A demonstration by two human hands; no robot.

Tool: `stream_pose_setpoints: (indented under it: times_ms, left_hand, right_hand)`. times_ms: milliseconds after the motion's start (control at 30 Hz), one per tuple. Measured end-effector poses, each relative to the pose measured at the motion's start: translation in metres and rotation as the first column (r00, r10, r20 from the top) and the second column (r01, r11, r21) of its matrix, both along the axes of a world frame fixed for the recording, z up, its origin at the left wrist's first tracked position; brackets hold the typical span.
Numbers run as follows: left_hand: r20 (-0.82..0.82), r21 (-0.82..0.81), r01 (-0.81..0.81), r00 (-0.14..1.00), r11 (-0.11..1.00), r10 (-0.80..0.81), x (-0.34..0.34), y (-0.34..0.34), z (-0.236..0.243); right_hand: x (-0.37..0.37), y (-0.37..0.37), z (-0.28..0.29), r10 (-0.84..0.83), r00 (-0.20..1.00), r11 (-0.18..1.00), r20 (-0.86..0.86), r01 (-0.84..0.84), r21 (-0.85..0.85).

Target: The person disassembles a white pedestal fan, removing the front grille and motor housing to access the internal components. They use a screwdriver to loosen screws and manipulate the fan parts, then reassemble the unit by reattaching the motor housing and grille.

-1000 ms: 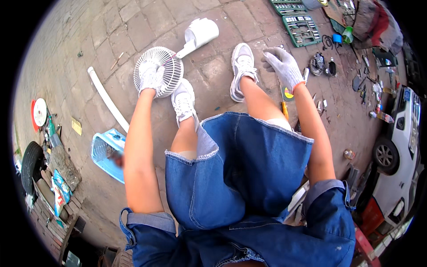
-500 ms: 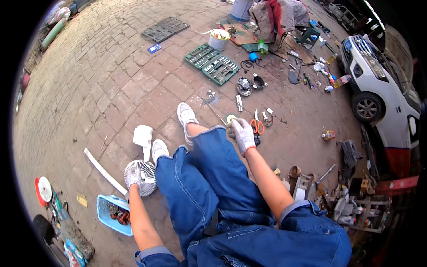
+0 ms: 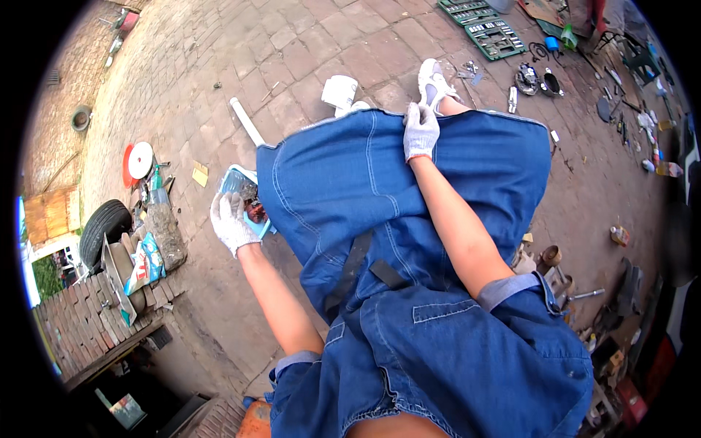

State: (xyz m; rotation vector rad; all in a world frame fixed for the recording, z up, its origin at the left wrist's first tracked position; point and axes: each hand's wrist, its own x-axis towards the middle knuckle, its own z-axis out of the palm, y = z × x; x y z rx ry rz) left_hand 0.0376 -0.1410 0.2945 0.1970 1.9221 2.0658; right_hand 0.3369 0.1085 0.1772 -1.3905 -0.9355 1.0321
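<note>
My right hand (image 3: 421, 133), in a whitish knit glove, is closed on the hem of the blue denim apron (image 3: 336, 168). The cloth is spread wide across my lap. My gloved left hand (image 3: 234, 220) is over the near-left side of a light blue plastic basket (image 3: 266, 225), its fingers loosely bent and apart; I see nothing held in it. Dark and reddish-brown metal parts (image 3: 255, 209) lie in the basket. Beyond the hem show a white plastic fan part (image 3: 339, 92) and a white tube (image 3: 247, 120). The round fan grille is hidden behind the cloth.
Far right lie a green socket set case (image 3: 494, 38), a round metal part (image 3: 526, 79) and scattered tools. At left are a white disc (image 3: 140, 160), a tyre (image 3: 106, 228) and stacked bricks (image 3: 77, 321). My white shoe (image 3: 436, 84) stands past the hem.
The view has swung left. My left hand has gone from the fan grille to the basket. My right hand has left the place near the orange-handled scissors and taken hold of the apron hem, now spread out.
</note>
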Motion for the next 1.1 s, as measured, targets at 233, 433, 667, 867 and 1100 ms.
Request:
stream_pose_setpoints:
  times_ms: [233,433,667,867,1100]
  left_hand:
    - [-0.091,-0.114,-0.182,0.981,0.977,0.172,-0.042,-0.071,0.042]
    - [-0.034,-0.096,-0.077,0.997,0.992,0.074,-0.043,-0.028,0.019]
    - [0.032,-0.219,0.194,0.981,0.956,-0.191,-0.029,0.07,-0.058]
    - [0.005,-0.659,0.505,0.743,0.557,-0.669,0.013,0.2,-0.172]
    - [0.236,-0.907,0.403,0.725,0.12,-0.647,0.045,0.308,-0.289]
  right_hand:
    - [0.035,-0.088,-0.118,0.143,0.949,0.794,-0.28,-0.279,-0.541]
    - [0.014,-0.049,-0.122,0.085,0.989,0.881,-0.123,-0.133,-0.453]
    - [-0.092,0.108,0.07,-0.079,0.888,0.996,-0.452,0.088,-0.002]
    - [-0.158,0.22,0.147,0.446,0.723,0.684,0.528,-0.656,0.321]
    - [-0.147,0.225,-0.038,0.754,0.271,0.5,0.599,-0.828,-0.255]
